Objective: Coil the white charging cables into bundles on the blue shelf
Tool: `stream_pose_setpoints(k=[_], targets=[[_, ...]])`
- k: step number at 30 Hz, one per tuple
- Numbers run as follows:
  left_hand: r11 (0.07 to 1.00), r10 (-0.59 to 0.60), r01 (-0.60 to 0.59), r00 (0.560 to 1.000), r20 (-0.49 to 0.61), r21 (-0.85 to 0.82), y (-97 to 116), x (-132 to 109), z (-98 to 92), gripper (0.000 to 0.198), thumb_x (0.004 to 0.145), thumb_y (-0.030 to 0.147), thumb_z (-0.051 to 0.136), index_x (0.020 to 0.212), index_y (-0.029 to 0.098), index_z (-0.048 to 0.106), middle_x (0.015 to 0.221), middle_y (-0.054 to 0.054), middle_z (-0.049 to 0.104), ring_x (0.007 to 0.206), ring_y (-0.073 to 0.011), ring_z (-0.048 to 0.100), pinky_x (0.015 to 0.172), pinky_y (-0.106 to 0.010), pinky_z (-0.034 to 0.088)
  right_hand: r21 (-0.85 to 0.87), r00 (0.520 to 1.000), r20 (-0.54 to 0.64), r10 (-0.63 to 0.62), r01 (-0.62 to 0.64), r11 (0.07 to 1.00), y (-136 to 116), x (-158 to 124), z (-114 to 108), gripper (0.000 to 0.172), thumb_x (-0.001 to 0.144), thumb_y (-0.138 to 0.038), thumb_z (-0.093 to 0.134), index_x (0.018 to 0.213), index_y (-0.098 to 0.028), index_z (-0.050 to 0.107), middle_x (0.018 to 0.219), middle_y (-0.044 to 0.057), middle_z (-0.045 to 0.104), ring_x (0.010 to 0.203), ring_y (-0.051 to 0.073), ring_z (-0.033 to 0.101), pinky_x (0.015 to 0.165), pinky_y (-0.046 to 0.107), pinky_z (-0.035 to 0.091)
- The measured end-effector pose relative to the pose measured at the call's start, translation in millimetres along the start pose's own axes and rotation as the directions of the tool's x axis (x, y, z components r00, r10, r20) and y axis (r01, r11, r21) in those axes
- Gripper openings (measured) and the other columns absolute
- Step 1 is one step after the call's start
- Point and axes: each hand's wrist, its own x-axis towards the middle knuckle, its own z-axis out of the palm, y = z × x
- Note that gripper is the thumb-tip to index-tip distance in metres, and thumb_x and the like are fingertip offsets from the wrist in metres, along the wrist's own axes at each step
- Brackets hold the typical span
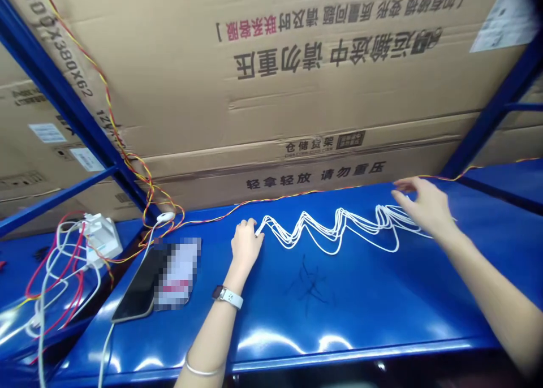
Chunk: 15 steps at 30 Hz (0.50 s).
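A bundle of thin white cable (319,228), bent into zigzag folds, lies across the blue metal shelf (365,297). My left hand (246,242) is closed on the bundle's left end, with its fingertips pinching the strands. Over the right end of the folds hovers my right hand (426,206), its thumb and fingers apart; the strands pass beneath it and are partly hidden there. A watch with a pale band (229,296) and a bangle are on my left arm.
A dark phone (138,292) lies left of my left arm beside a blurred-out flat item (178,275). Further left sits a white power strip (102,238) with tangled red and white wires. Red-yellow twisted wire (271,199) runs along the back, before large cardboard boxes (297,105).
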Motion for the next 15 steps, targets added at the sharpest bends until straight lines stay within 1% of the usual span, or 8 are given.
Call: stream_pose_setpoints(k=[2, 5, 7, 9, 11, 12, 13, 15], targets=[[1.000, 0.025, -0.026, 1.000, -0.017, -0.009, -1.5, -0.2, 0.9, 0.022, 0.077, 0.031, 0.060, 0.098, 0.022, 0.055, 0.103, -0.007, 0.055, 0.098, -0.0228, 0.051, 0.062, -0.026, 0.039, 0.075, 0.990, 0.065, -0.127, 0.122, 0.990, -31.3, -7.2, 2.1, 0.023, 0.079, -0.029, 0.051, 0.095, -0.014, 0.058, 0.092, 0.011, 0.064, 0.088, 0.022, 0.058, 0.080, 0.031, 0.041], [0.998, 0.057, -0.058, 0.997, -0.043, -0.024, -0.3, -1.0, 1.8, 0.012, 0.080, 0.031, 0.057, 0.089, 0.022, 0.057, 0.097, -0.006, 0.056, 0.095, -0.0220, 0.050, 0.060, -0.026, 0.037, 0.194, 0.924, 0.209, -0.321, 0.283, 0.939, -80.4, -22.0, 4.6, 0.023, 0.083, -0.030, 0.049, 0.098, -0.016, 0.056, 0.097, 0.011, 0.063, 0.094, 0.023, 0.055, 0.082, 0.034, 0.040], [0.996, 0.079, -0.082, 0.994, -0.076, -0.037, 1.7, -1.7, 1.8, 0.010, 0.084, 0.030, 0.051, 0.083, 0.022, 0.058, 0.093, -0.006, 0.057, 0.093, -0.0213, 0.050, 0.061, -0.026, 0.037, 0.264, 0.835, 0.311, -0.454, 0.383, 0.885, -110.9, -33.7, 6.2, 0.020, 0.085, -0.031, 0.047, 0.097, -0.018, 0.056, 0.100, 0.010, 0.062, 0.096, 0.024, 0.054, 0.082, 0.036, 0.040], [0.994, 0.097, -0.102, 0.988, -0.121, -0.042, 4.0, -2.6, 1.2, 0.017, 0.088, 0.029, 0.045, 0.080, 0.021, 0.058, 0.091, -0.006, 0.057, 0.091, -0.0211, 0.050, 0.063, -0.027, 0.037, 0.314, 0.726, 0.402, -0.557, 0.462, 0.829, -136.3, -45.5, 8.8, 0.019, 0.086, -0.031, 0.046, 0.097, -0.020, 0.057, 0.100, 0.008, 0.060, 0.096, 0.024, 0.053, 0.080, 0.035, 0.040], [0.991, 0.114, -0.124, 0.981, -0.160, -0.049, 5.8, -3.4, 0.3, 0.023, 0.090, 0.028, 0.039, 0.080, 0.021, 0.059, 0.091, -0.007, 0.059, 0.090, -0.0212, 0.051, 0.065, -0.028, 0.038, 0.344, 0.628, 0.449, -0.635, 0.534, 0.772, -154.2, -55.5, 13.1, 0.017, 0.085, -0.028, 0.049, 0.099, -0.022, 0.057, 0.101, 0.007, 0.059, 0.095, 0.023, 0.053, 0.077, 0.034, 0.040], [0.989, 0.121, -0.133, 0.978, -0.172, -0.059, 6.5, -3.6, -0.1, 0.025, 0.090, 0.028, 0.038, 0.081, 0.020, 0.059, 0.091, -0.007, 0.060, 0.090, -0.0214, 0.051, 0.067, -0.028, 0.038, 0.347, 0.599, 0.458, -0.657, 0.560, 0.752, -160.0, -59.5, 15.8, 0.018, 0.084, -0.026, 0.050, 0.101, -0.022, 0.057, 0.101, 0.007, 0.059, 0.094, 0.023, 0.053, 0.076, 0.034, 0.040], [0.987, 0.126, -0.142, 0.976, -0.178, -0.077, 7.1, -3.7, -0.3, 0.027, 0.091, 0.028, 0.036, 0.084, 0.020, 0.061, 0.091, -0.008, 0.061, 0.090, -0.0217, 0.052, 0.069, -0.029, 0.039, 0.346, 0.581, 0.460, -0.671, 0.579, 0.738, -163.6, -62.6, 18.9, 0.020, 0.084, -0.024, 0.052, 0.102, -0.022, 0.057, 0.101, 0.007, 0.058, 0.094, 0.023, 0.053, 0.075, 0.033, 0.040], [0.978, 0.122, -0.149, 0.977, -0.175, -0.146, 7.9, -2.9, -0.4, 0.029, 0.091, 0.029, 0.035, 0.090, 0.020, 0.063, 0.092, -0.008, 0.063, 0.091, -0.0223, 0.053, 0.074, -0.030, 0.039, 0.338, 0.579, 0.452, -0.679, 0.593, 0.731, -165.9, -66.7, 25.3, 0.022, 0.083, -0.022, 0.053, 0.105, -0.022, 0.056, 0.102, 0.008, 0.057, 0.093, 0.023, 0.054, 0.075, 0.032, 0.040]])
